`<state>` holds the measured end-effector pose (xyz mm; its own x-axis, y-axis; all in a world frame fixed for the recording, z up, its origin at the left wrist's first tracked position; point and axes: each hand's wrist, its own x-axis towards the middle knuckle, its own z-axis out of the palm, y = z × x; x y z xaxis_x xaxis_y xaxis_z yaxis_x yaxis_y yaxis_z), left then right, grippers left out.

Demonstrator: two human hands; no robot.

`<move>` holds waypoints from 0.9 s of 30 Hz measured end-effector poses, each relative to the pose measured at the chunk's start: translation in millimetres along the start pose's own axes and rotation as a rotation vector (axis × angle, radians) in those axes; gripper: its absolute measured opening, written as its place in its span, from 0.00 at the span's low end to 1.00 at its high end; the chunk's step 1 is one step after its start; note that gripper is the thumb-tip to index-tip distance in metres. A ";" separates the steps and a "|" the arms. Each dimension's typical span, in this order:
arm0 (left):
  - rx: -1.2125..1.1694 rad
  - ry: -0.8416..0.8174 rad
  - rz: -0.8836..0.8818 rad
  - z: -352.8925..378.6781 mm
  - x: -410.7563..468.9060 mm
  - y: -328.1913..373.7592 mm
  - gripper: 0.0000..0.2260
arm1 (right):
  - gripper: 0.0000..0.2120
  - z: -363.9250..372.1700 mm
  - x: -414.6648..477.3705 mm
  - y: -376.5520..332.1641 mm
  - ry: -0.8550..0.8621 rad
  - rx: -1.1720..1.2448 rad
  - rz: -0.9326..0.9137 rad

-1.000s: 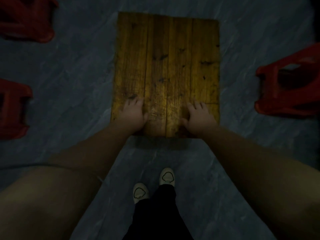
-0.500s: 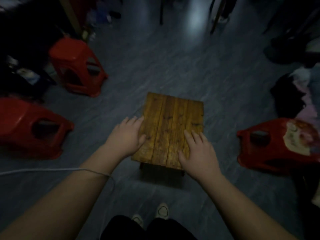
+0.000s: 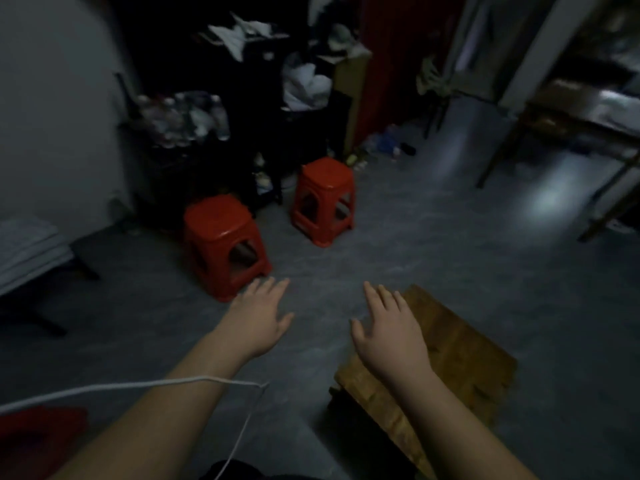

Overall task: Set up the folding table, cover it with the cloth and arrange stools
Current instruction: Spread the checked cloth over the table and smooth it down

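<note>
The small wooden folding table (image 3: 460, 358) stands low on the grey floor at the lower right, its plank top bare. My right hand (image 3: 388, 332) hovers over the table's left part, palm down, fingers spread, holding nothing. My left hand (image 3: 261, 315) is out over the floor to the table's left, also flat and empty. Two red plastic stools stand upright ahead: the nearer stool (image 3: 223, 242) just beyond my left fingertips, the farther stool (image 3: 325, 199) behind it. A third red stool (image 3: 38, 434) shows at the lower left edge. No cloth is identifiable.
Dark cluttered shelves (image 3: 214, 109) with bags and bottles fill the back. A low bed (image 3: 24, 251) sits at the left. A wooden table frame (image 3: 568, 133) stands at the right. A white cord (image 3: 138, 386) crosses my left forearm. Grey floor (image 3: 415, 244) stretches ahead.
Both hands have lifted off the wooden tabletop. My view has swung up and left, so the table now lies at the lower right and the two stools lie ahead.
</note>
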<state>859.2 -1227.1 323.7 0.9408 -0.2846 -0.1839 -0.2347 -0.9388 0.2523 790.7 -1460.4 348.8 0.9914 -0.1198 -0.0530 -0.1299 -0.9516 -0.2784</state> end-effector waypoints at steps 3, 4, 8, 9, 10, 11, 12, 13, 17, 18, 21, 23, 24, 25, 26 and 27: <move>-0.034 0.033 -0.150 -22.5 -25.3 -48.4 0.33 | 0.34 4.0 19.3 -56.5 -0.046 -0.027 -0.145; -0.036 0.049 -0.193 -27.9 -34.4 -65.2 0.33 | 0.33 7.2 25.0 -76.4 -0.067 -0.025 -0.190; -0.045 0.091 -0.356 -47.5 -74.3 -137.8 0.32 | 0.32 28.4 45.7 -165.9 -0.115 -0.059 -0.394; -0.050 0.101 -0.392 -52.1 -85.0 -157.3 0.32 | 0.32 35.3 49.8 -190.4 -0.126 -0.058 -0.434; -0.053 0.112 -0.428 -57.2 -95.5 -177.8 0.32 | 0.32 42.2 53.4 -216.2 -0.135 -0.053 -0.466; -0.055 0.122 -0.461 -62.6 -105.4 -199.0 0.32 | 0.32 49.2 57.4 -242.6 -0.139 -0.048 -0.495; -0.057 0.130 -0.490 -68.3 -115.3 -220.0 0.32 | 0.32 56.5 61.1 -268.7 -0.142 -0.041 -0.521; -0.054 0.138 -0.516 -74.5 -124.5 -242.3 0.32 | 0.33 63.8 65.1 -295.9 -0.141 -0.033 -0.547; -0.028 0.158 -0.597 -98.8 -156.2 -331.4 0.33 | 0.33 91.2 76.7 -399.8 -0.140 -0.036 -0.637; -0.025 0.172 -0.616 -103.9 -163.3 -351.5 0.32 | 0.32 96.6 78.3 -423.2 -0.145 -0.037 -0.659; -0.033 0.215 -0.668 -116.6 -179.8 -402.6 0.32 | 0.32 110.0 83.0 -485.0 -0.171 -0.031 -0.729; -0.050 0.228 -0.719 -123.7 -190.4 -436.1 0.32 | 0.32 120.0 86.7 -526.5 -0.195 -0.027 -0.777; -0.062 0.229 -0.747 -126.6 -194.3 -450.6 0.32 | 0.32 124.5 88.2 -543.9 -0.206 -0.028 -0.796; -0.078 0.228 -0.776 -129.8 -197.2 -465.5 0.32 | 0.32 128.6 89.9 -560.7 -0.219 -0.026 -0.817; -0.093 0.224 -0.806 -132.3 -199.7 -480.0 0.32 | 0.32 133.7 92.1 -576.1 -0.233 -0.027 -0.839; -0.103 0.223 -0.831 -135.1 -200.5 -494.2 0.32 | 0.32 139.1 95.4 -590.4 -0.238 -0.029 -0.861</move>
<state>819.6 -679.9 364.3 0.8258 0.5411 -0.1590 0.5637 -0.8000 0.2054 959.6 -870.7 374.8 0.7147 0.6985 -0.0351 0.6617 -0.6916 -0.2896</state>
